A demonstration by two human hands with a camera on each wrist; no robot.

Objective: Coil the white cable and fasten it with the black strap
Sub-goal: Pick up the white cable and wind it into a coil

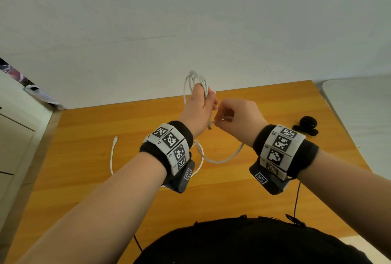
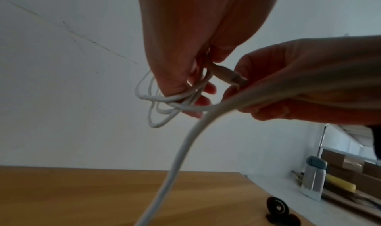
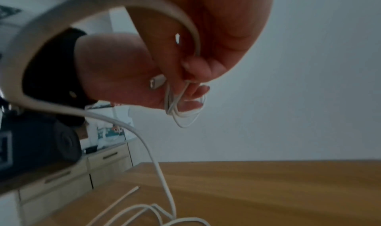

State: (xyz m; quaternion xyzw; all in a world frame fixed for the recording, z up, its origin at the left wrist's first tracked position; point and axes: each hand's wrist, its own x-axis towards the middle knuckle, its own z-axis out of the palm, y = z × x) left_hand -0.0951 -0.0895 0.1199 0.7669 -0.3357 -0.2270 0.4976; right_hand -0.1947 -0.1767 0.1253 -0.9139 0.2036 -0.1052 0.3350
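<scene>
My left hand [image 1: 201, 107] is raised above the wooden table [image 1: 264, 179] and grips several loops of the white cable [image 1: 197, 81], which stick out above its fingers. My right hand [image 1: 237, 115] is right beside it and pinches the same cable [image 2: 257, 96] close to the loops. A metal plug [image 3: 157, 81] hangs between the two hands. The loose remainder of the cable [image 1: 220, 160] droops onto the table, its other end [image 1: 115, 138] lying at the left. The black strap [image 1: 305, 126] lies rolled on the table at the right, apart from both hands.
A white wall [image 1: 190, 20] stands behind the table. A pale drawer cabinet [image 1: 12, 136] is at the left, a white surface [image 1: 364, 115] at the right. Thin dark wires [image 1: 296, 198] hang near my body at the table's front edge.
</scene>
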